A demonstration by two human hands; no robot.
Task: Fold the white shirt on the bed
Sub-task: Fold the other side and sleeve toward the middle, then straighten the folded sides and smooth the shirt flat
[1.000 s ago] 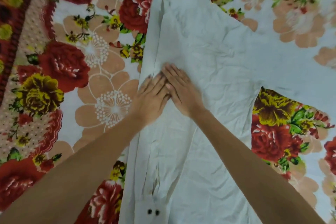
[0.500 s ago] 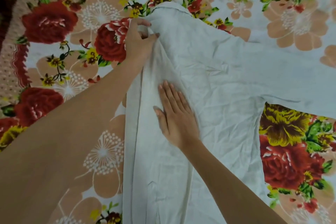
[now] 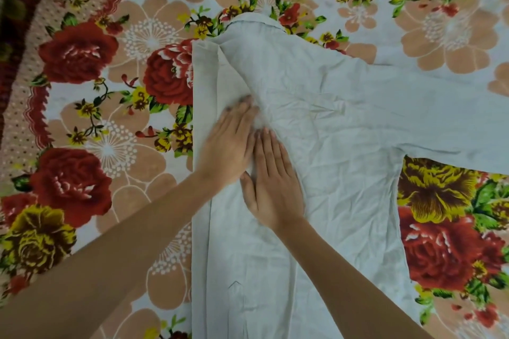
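The white shirt (image 3: 344, 124) lies flat on the bed, collar at the far end. Its left side is folded inward, with that sleeve lying lengthwise down the body. The other sleeve stretches out to the right edge of the view. My left hand (image 3: 228, 146) rests palm down on the folded sleeve, its fingers flat and motion-blurred. Just to its right, my right hand (image 3: 271, 181) presses flat on the middle of the shirt, and the two hands touch side by side. Neither hand grips any cloth.
A bedsheet (image 3: 110, 118) printed with red, peach and yellow flowers covers the bed all around the shirt. A dark patterned border (image 3: 16, 22) runs along the far left edge.
My left hand has let go of the shirt's upper left shoulder and come down beside my right hand, flat on the folded sleeve. My right hand stays pressed on the shirt.
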